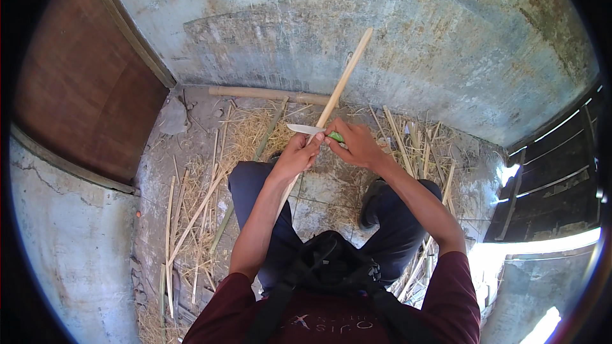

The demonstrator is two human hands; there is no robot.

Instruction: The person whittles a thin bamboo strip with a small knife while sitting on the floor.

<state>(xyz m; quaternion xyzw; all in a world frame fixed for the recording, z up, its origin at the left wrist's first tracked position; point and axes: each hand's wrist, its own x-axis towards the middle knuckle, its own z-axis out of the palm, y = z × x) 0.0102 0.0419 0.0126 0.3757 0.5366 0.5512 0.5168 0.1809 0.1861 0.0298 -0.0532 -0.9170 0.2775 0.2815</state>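
You have a fairly bright view, lit most strongly at the lower right, where glare burns out to white below the dark slatted wooden panel [548,181] and thin streaks shine through its gaps. The reddish-brown flat wooden door [89,83], upper left, sits dimmer. Fisheye distortion bows your mottled blue-grey plaster wall [446,44]; black vignetting fills the corners. Near centre, the silver-bladed, green-handled knife [305,129] reads reasonably crisp.
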